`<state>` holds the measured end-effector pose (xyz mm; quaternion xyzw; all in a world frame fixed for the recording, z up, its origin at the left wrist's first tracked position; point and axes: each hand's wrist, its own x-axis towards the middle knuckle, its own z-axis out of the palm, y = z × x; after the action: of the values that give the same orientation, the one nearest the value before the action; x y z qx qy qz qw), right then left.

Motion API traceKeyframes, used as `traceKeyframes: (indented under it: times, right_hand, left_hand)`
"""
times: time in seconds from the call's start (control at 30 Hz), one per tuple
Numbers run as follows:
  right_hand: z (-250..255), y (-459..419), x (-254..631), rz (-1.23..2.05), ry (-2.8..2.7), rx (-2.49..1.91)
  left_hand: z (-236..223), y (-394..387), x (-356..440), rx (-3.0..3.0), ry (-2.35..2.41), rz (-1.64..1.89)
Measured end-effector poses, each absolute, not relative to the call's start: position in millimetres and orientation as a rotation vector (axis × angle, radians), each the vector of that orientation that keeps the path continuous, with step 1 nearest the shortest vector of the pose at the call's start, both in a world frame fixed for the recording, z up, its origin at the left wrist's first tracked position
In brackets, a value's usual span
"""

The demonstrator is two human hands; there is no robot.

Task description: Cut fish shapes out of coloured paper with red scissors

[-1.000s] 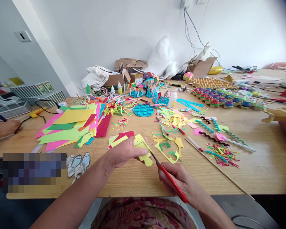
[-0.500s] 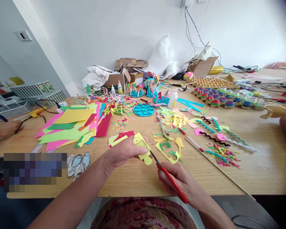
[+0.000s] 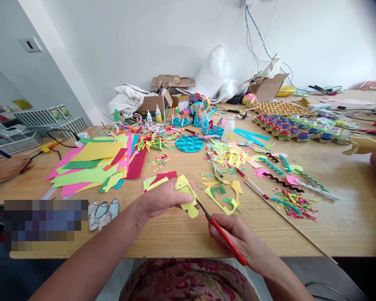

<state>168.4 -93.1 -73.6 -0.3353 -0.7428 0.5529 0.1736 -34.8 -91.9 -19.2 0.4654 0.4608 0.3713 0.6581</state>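
My left hand (image 3: 164, 195) pinches a yellow paper fish (image 3: 182, 187) with an eye and lines drawn on it, thumb on top. In my right hand (image 3: 235, 236) is a pair of red-handled scissors (image 3: 227, 240), their blades at the right edge of the fish. Past the fish lie yellow and green paper offcuts (image 3: 221, 200). Several white and blue paper fish (image 3: 102, 213) rest left of my left forearm. Farther off, a yellow-green paper fish (image 3: 113, 180) lies by the coloured sheets.
Stacked coloured paper (image 3: 90, 167) covers the left side. A thin wooden stick (image 3: 294, 225) and twisted pipe cleaners (image 3: 283, 183) lie at right. A glue bottle (image 3: 228, 129) stands behind a heap of scraps (image 3: 230, 154). Another person's hand (image 3: 17, 165) is at the far left.
The scissors and both hands stay nearly in place at the fish's right edge. The whole view has shifted very slightly.
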Motion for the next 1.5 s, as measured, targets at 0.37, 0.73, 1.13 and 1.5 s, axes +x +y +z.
traceKeyframes:
  times: [0.37, 0.73, 1.13, 1.5]
  right_hand:
    - [-62, -90, 173, 1.325, -2.360, -0.938]
    - [-70, -90, 170, 1.484, -2.248, -0.938]
    - [-73, -91, 171, 1.556, -2.192, -0.940]
    - [-72, -91, 172, 1.514, -2.226, -0.948]
  left_hand:
    - [-22, -85, -41, 1.058, 1.011, 0.726]
    - [-25, -85, -43, 1.030, 0.954, 0.749]
    - [-28, -84, -43, 1.010, 0.879, 0.760]
    - [-31, -84, -44, 0.996, 0.873, 0.763]
